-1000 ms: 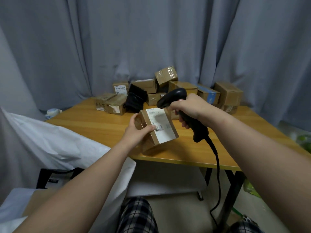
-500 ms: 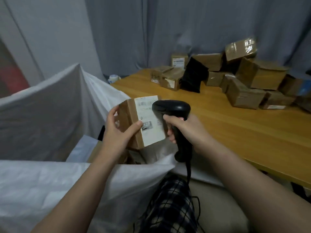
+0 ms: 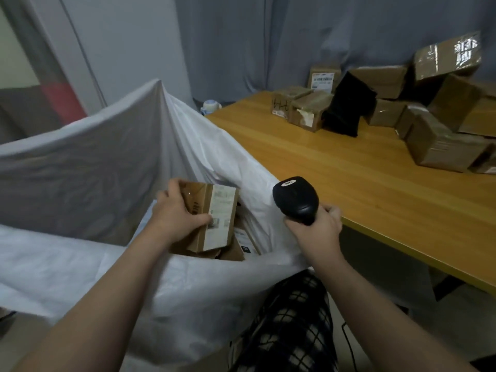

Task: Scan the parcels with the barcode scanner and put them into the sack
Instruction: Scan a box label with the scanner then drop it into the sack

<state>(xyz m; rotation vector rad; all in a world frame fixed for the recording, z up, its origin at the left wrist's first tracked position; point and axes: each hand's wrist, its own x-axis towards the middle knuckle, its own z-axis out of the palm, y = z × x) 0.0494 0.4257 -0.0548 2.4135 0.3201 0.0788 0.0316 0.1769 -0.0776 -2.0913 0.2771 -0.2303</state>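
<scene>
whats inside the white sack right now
Inside the sack lie brown parcels, one showing a white label. The left hand holds another box over them. That box, the hand and the sack's near wall cover the rest.

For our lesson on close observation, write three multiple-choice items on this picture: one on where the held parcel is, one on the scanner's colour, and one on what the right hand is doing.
1. Where is the parcel that the left hand holds?
A. On a shelf
B. Over the open mouth of the sack
C. On the floor

2. What colour is the barcode scanner?
A. Black
B. White
C. Yellow

3. What is the right hand doing?
A. Lying open and empty
B. Gripping the scanner's handle
C. Holding a second parcel

Answers:
1 B: the parcel hangs above boxes already inside the sack.
2 A: its head and handle are black.
3 B: the fingers curl round the handle.
</scene>
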